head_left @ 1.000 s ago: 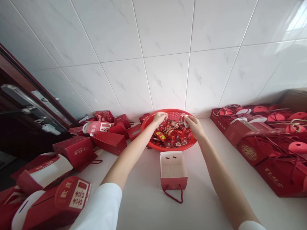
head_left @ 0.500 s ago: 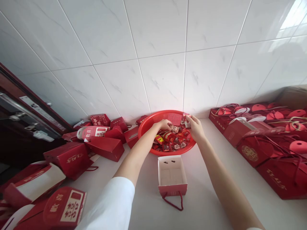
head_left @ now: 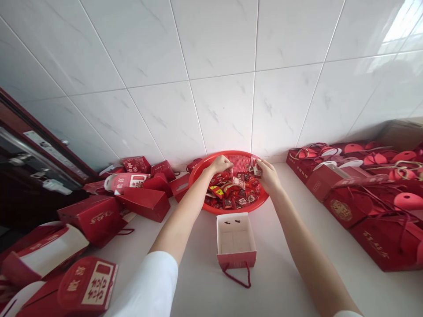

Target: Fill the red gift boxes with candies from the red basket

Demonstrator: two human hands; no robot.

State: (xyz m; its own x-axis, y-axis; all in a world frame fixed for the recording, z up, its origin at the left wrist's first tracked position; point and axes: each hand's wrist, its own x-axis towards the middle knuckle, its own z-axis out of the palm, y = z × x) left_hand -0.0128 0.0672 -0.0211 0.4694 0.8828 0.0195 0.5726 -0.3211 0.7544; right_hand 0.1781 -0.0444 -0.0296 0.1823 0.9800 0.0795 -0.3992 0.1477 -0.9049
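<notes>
A red plastic basket (head_left: 198, 180) holds many small wrapped candies (head_left: 236, 191), mostly red, with a yellow one among them. Over the basket's left part, my left hand (head_left: 220, 164) is closed, its fingertips pinching a red candy packet (head_left: 231, 171). My right hand (head_left: 268, 177) is at the basket's right rim, thumb and fingers closed on small candy packets (head_left: 255, 169) with pale and red wrapping. In front of the basket stands an open gift box (head_left: 236, 259), red outside and white inside, its red cord handle hanging toward me. Nothing lies inside the box.
Several red gift boxes (head_left: 95, 220), some open, lie heaped on the left of the white table (head_left: 205, 281). Rows of boxes with cord handles (head_left: 343, 207) stand on the right. A tiled wall (head_left: 224, 114) rises behind, and a dark door (head_left: 26, 154) with a lock is at left.
My left hand has risen and shifted left from among the candies, with a red candy packet at its fingertips. My right hand stays nearly in place with its packets.
</notes>
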